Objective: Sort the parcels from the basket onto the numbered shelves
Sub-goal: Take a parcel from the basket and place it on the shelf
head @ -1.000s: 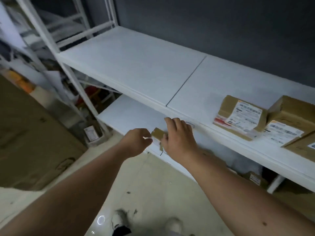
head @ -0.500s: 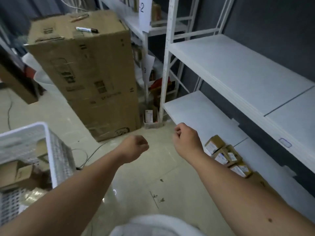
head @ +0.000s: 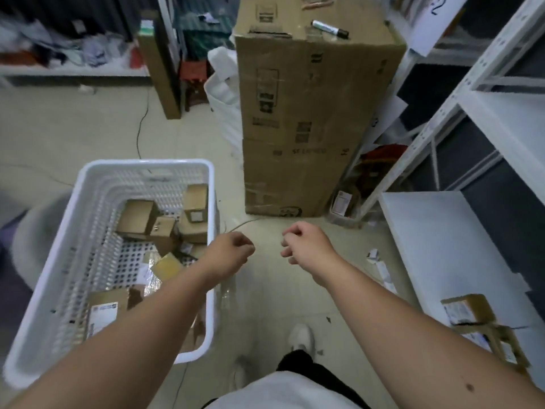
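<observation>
Hidden, cropped or unreadable from my feed

My left forearm (head: 165, 302) covers part of the basket (head: 88, 184) and the parcels (head: 165, 219) under it; their labels are too small to read. The lower-shelf parcels (head: 472, 312) are smeared and run off the right edge, as does the shelf tag (head: 439, 13).

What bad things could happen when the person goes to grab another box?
The loosely heaped brown cardboard parcels in the white plastic basket might tumble when one is pulled out. The thin dark cable across the floor, running toward the basket, could snag a foot. Both hands, left hand and right hand, are empty.
</observation>
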